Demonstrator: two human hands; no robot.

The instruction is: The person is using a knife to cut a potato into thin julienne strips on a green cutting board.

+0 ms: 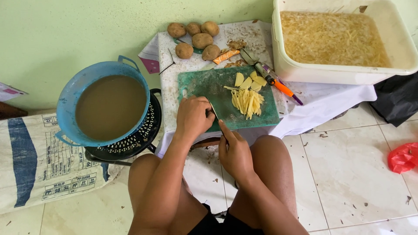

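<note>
**Green board, blade close to fingers**

Green plastic forms the cutting board [217, 93], laid on a cloth-covered low tabletop [322, 102]. At its 7 o'clock corner a knife [214, 114] is gripped by the right hand [235, 152], while the left hand [193, 117] is curled just beside the blade; whether anything is held under it cannot be told. A slip could nick those fingers. Pale potato sticks [247, 102] and slices [250, 81] are heaped toward 2 o'clock, cleanly cut and moist-looking.
</note>
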